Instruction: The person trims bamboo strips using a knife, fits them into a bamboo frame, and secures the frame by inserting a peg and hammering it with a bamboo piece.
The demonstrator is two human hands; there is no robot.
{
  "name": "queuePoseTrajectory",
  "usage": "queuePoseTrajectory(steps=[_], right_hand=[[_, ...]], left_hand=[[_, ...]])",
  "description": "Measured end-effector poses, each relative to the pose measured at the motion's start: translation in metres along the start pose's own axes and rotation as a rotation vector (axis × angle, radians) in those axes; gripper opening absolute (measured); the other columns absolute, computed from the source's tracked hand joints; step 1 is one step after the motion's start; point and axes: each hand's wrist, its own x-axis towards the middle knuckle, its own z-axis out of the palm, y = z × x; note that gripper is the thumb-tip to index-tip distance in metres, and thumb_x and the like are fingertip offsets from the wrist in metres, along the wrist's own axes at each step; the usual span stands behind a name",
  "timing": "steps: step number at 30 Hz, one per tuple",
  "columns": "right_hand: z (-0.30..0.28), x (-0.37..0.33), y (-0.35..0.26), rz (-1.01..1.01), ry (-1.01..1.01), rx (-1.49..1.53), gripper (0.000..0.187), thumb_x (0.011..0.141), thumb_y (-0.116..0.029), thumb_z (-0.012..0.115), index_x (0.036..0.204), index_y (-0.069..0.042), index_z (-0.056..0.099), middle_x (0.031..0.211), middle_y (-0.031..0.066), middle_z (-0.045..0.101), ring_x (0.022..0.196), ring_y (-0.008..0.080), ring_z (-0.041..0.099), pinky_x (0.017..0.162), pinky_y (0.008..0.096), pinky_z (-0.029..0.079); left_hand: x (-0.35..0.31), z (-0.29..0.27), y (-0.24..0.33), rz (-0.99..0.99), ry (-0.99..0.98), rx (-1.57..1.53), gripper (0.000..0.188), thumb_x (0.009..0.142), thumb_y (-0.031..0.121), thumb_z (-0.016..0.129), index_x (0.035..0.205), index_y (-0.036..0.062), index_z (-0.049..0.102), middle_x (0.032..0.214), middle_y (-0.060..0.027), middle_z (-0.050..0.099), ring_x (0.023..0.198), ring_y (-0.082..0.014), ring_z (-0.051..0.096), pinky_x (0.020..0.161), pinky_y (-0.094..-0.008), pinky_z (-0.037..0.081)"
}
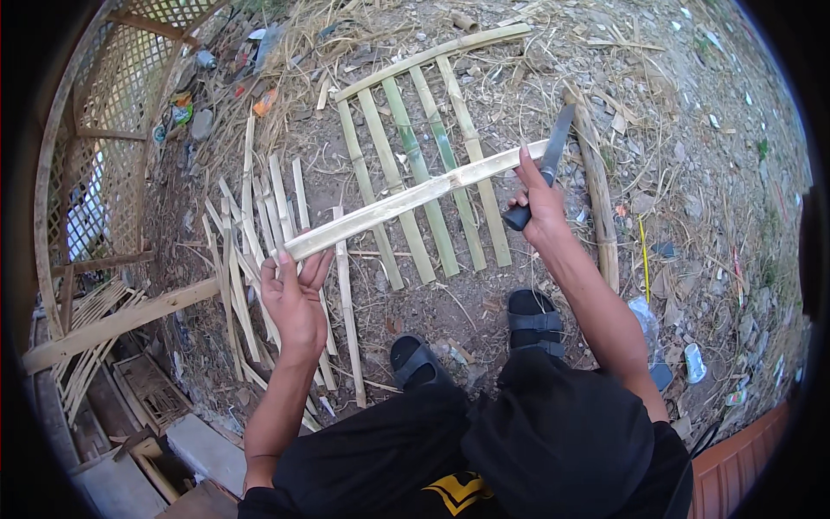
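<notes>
My left hand (296, 298) grips the near end of a long split bamboo slat (406, 200) that runs up and to the right across the view. My right hand (538, 206) holds a dark-handled knife (546, 160), its blade pointing up past the slat's far end, with a finger resting on the slat. Under the slat, a bamboo panel (424, 164) made of several slats fixed to a crossbar lies on the dirt.
Loose bamboo strips (251, 251) are piled on the ground at left. A woven lattice frame (104, 130) stands at far left with a wooden beam (121, 320) below it. A thick bamboo pole (598, 199) lies at right. My sandalled feet (534, 316) are below, litter scattered around.
</notes>
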Motion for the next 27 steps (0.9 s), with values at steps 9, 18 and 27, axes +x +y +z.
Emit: queuePoseTrajectory(steps=[9,18,27], right_hand=[[0.003,0.013,-0.025,-0.201,0.017,-0.012,0.038,0.084,-0.021,0.08,0.101,-0.008,0.048,0.064,-0.0035,0.046,0.041,0.0071,0.037,0.044,0.0255,0.037],[0.017,-0.02,0.009,-0.233,-0.176,-0.285,0.049,0.082,-0.019,0.082,0.111,0.003,0.049,0.075,0.0059,0.061,0.041,0.0074,0.045,0.039,0.0256,0.04],[-0.017,-0.04,0.011,-0.876,-0.282,-1.415,0.032,0.083,-0.026,0.071,0.071,0.001,0.057,0.054,0.0144,0.055,0.046,0.0274,0.056,0.05,0.0381,0.044]], left_hand=[[0.048,-0.042,-0.013,-0.152,-0.771,0.463,0.053,0.099,0.042,0.052,0.133,0.0021,0.044,0.136,-0.0196,0.053,0.126,-0.0356,0.054,0.111,-0.0467,0.036],[0.025,0.061,-0.081,-0.789,-1.158,0.431,0.044,0.1,0.037,0.055,0.126,0.0017,0.049,0.089,-0.0093,0.065,0.068,-0.0155,0.066,0.062,-0.0289,0.053],[0.026,0.051,-0.093,-0.76,-0.834,0.454,0.04,0.105,0.041,0.044,0.1,0.0028,0.055,0.059,0.0024,0.046,0.039,-0.0035,0.036,0.037,-0.0215,0.029]])
